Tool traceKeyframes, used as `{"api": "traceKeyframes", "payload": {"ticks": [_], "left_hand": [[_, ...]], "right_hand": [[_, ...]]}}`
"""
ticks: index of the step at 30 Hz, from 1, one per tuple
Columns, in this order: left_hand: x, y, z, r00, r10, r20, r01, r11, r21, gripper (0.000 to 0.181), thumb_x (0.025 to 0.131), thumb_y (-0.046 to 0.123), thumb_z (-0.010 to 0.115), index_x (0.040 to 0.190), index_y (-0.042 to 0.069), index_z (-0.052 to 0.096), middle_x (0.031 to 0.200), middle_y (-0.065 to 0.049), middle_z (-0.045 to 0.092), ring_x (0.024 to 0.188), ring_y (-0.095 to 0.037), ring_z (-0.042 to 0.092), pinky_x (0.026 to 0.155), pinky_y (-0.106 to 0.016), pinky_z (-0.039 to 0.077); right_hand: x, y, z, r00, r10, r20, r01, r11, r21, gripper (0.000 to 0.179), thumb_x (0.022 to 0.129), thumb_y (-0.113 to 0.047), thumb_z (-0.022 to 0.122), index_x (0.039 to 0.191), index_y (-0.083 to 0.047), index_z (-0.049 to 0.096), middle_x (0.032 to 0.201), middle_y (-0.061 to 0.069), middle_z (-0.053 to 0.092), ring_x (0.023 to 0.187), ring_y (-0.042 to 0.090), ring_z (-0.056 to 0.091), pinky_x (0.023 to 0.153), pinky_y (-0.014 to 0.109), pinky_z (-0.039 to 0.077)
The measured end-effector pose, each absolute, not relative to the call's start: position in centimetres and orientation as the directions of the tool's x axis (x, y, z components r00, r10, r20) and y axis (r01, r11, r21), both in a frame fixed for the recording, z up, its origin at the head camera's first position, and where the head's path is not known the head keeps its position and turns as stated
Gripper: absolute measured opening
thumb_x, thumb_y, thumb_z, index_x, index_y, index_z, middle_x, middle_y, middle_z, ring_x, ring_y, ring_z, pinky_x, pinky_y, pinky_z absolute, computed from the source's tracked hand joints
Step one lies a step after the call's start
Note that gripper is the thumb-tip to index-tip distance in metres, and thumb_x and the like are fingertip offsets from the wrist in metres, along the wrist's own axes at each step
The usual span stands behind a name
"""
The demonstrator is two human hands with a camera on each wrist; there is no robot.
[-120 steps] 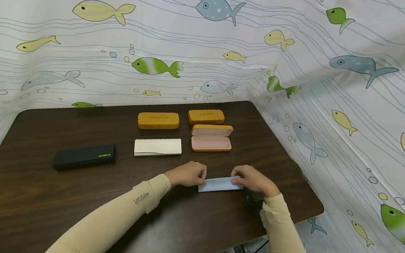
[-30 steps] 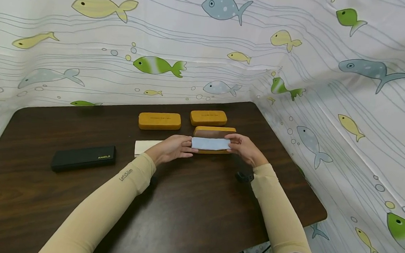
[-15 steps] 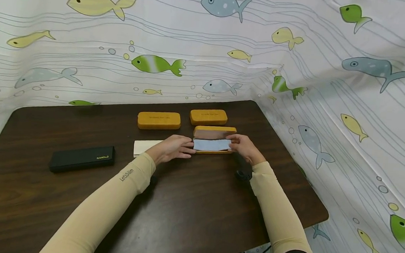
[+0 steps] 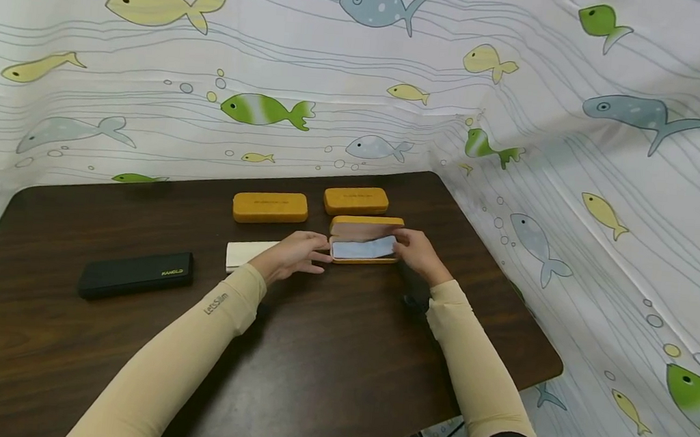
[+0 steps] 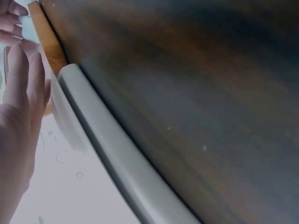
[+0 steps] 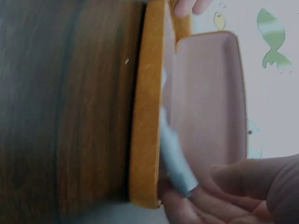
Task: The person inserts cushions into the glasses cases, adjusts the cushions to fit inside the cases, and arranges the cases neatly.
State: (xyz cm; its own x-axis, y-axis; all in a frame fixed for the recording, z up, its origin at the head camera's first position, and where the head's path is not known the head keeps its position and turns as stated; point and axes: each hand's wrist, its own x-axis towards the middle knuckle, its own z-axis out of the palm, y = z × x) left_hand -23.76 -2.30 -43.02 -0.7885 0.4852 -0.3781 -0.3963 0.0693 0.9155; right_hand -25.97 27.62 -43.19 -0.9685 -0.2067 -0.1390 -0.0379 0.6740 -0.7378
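A folded light-blue cloth (image 4: 360, 249) lies in the lower half of an open yellow glasses case (image 4: 366, 227) with a pink lining. Its right end tilts up to my right hand (image 4: 416, 251), which holds that end between thumb and fingers; the right wrist view shows the cloth (image 6: 176, 161) sloping out over the rim of the case (image 6: 145, 107). My left hand (image 4: 298, 252) is at the case's left end, fingers extended and nothing in its grip. In the left wrist view, the left hand (image 5: 18, 112) has its fingertips close to the case.
Two more yellow cases, a left one (image 4: 270, 207) and a right one (image 4: 356, 200), stand shut at the back. A folded cream piece (image 4: 245, 255) lies partly behind my left hand. The long black case (image 4: 136, 275) is on the left of the brown table (image 4: 315, 353).
Both hands have moved from the near table to the open case, bringing the blue cloth. It has sunk into the case, and my left fingers have come off it.
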Motion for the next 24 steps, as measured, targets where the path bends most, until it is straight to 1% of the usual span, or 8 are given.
{"api": "traceKeyframes", "payload": {"ticks": [2, 5, 8, 9, 14, 18, 20, 24], "left_hand": [[-23.7, -2.4, -42.9, -0.797, 0.473, -0.377, -0.390, 0.073, 0.918, 0.051, 0.112, 0.019, 0.038, 0.155, -0.004, 0.026, 0.158, -0.023, 0.030, 0.136, -0.037, 0.047, 0.104, -0.048, 0.049], [-23.7, -2.5, -42.5, -0.812, 0.454, -0.367, -0.369, 0.088, 0.925, 0.052, 0.111, 0.020, 0.039, 0.157, -0.002, 0.025, 0.158, -0.022, 0.032, 0.136, -0.037, 0.047, 0.104, -0.048, 0.048], [-23.7, -2.4, -42.1, -0.828, 0.439, -0.349, -0.339, 0.105, 0.935, 0.053, 0.111, 0.021, 0.040, 0.158, 0.001, 0.023, 0.159, -0.021, 0.031, 0.140, -0.036, 0.043, 0.107, -0.050, 0.045], [-23.7, -2.4, -42.0, -0.833, 0.435, -0.341, -0.327, 0.110, 0.939, 0.054, 0.111, 0.021, 0.040, 0.158, 0.002, 0.023, 0.160, -0.020, 0.030, 0.141, -0.036, 0.041, 0.109, -0.051, 0.043], [-24.0, -1.9, -41.4, -0.853, 0.422, -0.306, -0.263, 0.157, 0.952, 0.057, 0.111, 0.024, 0.039, 0.162, 0.009, 0.018, 0.167, -0.016, 0.015, 0.147, -0.035, 0.031, 0.114, -0.055, 0.036], [-24.3, -1.4, -41.1, -0.866, 0.409, -0.288, -0.216, 0.213, 0.953, 0.060, 0.111, 0.029, 0.039, 0.164, 0.015, 0.013, 0.169, -0.012, 0.006, 0.151, -0.034, 0.024, 0.115, -0.055, 0.033], [-24.5, -1.1, -41.3, -0.864, 0.414, -0.288, -0.205, 0.233, 0.951, 0.061, 0.111, 0.031, 0.039, 0.164, 0.018, 0.012, 0.170, -0.009, 0.006, 0.153, -0.033, 0.020, 0.116, -0.055, 0.032], [-24.8, -0.6, -41.7, -0.862, 0.424, -0.277, -0.190, 0.237, 0.953, 0.062, 0.110, 0.032, 0.042, 0.164, 0.019, 0.014, 0.170, -0.007, 0.008, 0.154, -0.029, 0.014, 0.118, -0.054, 0.029]], "right_hand": [[-25.6, 27.5, -43.0, -0.971, -0.207, -0.118, -0.060, 0.692, -0.719, 0.045, 0.105, -0.004, 0.049, 0.148, 0.008, 0.044, 0.146, 0.027, 0.050, 0.104, 0.039, 0.064, 0.094, 0.049, 0.052], [-25.1, 27.5, -42.8, -0.977, -0.197, -0.086, -0.083, 0.716, -0.693, 0.045, 0.105, -0.005, 0.048, 0.149, 0.006, 0.044, 0.148, 0.025, 0.050, 0.118, 0.041, 0.059, 0.102, 0.052, 0.047], [-24.8, 27.6, -42.7, -0.986, -0.148, -0.075, -0.061, 0.746, -0.663, 0.045, 0.105, -0.006, 0.048, 0.149, 0.006, 0.045, 0.147, 0.025, 0.051, 0.123, 0.042, 0.057, 0.103, 0.053, 0.046], [-24.8, 27.6, -42.8, -0.989, -0.128, -0.070, -0.054, 0.764, -0.642, 0.045, 0.105, -0.006, 0.048, 0.148, 0.007, 0.044, 0.147, 0.026, 0.051, 0.129, 0.040, 0.054, 0.105, 0.052, 0.046], [-24.9, 27.9, -42.8, -0.996, -0.073, -0.058, -0.021, 0.782, -0.623, 0.055, 0.106, -0.010, 0.050, 0.155, 0.005, 0.031, 0.149, 0.028, 0.046, 0.131, 0.041, 0.052, 0.102, 0.053, 0.048], [-25.4, 27.7, -42.8, -0.991, -0.121, -0.051, -0.054, 0.729, -0.683, 0.066, 0.106, -0.012, 0.053, 0.163, -0.009, 0.018, 0.158, 0.021, 0.036, 0.136, 0.038, 0.048, 0.102, 0.053, 0.048], [-25.8, 27.5, -43.0, -0.988, -0.147, -0.038, -0.080, 0.715, -0.695, 0.067, 0.106, -0.013, 0.054, 0.163, -0.011, 0.019, 0.156, 0.020, 0.040, 0.136, 0.037, 0.049, 0.103, 0.053, 0.047], [-26.1, 27.2, -43.3, -0.987, -0.157, 0.017, -0.125, 0.710, -0.693, 0.057, 0.107, -0.016, 0.054, 0.159, -0.007, 0.031, 0.139, 0.021, 0.056, 0.121, 0.036, 0.057, 0.097, 0.051, 0.049]]}}
